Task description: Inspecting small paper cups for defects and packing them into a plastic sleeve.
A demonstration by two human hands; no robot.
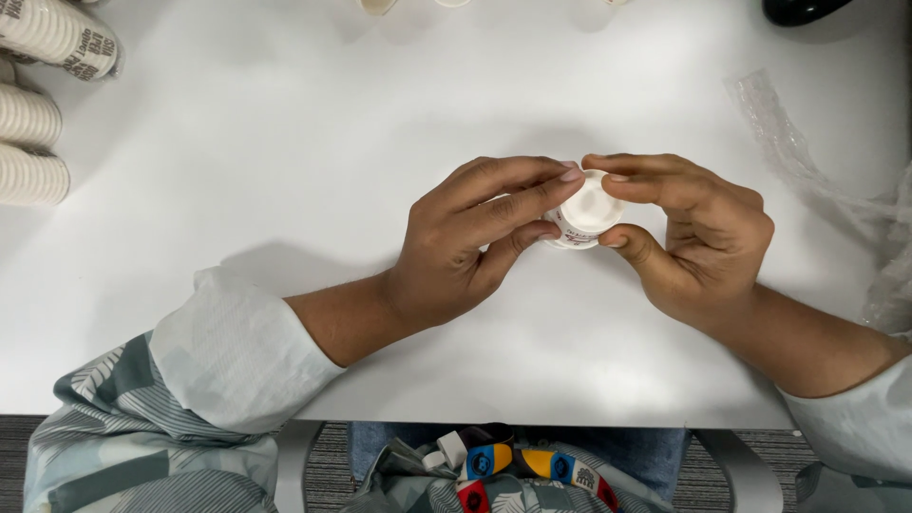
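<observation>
One small white paper cup pinched between left hand and right hand at mid counter, each grip pressed on its rim, three cup stacks ranged along left edge, one clear plastic wrapper at right edge, bare surface lying between.

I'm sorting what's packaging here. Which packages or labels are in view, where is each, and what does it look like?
Small white cup: held between left hand and right hand, round, with a red and dark printed label on its side.
Sleeves of stacked cups: far left edge of the white table, cream, ribbed, one with dark print.
Clear plastic wrapper: right side, crumpled, transparent.
</observation>
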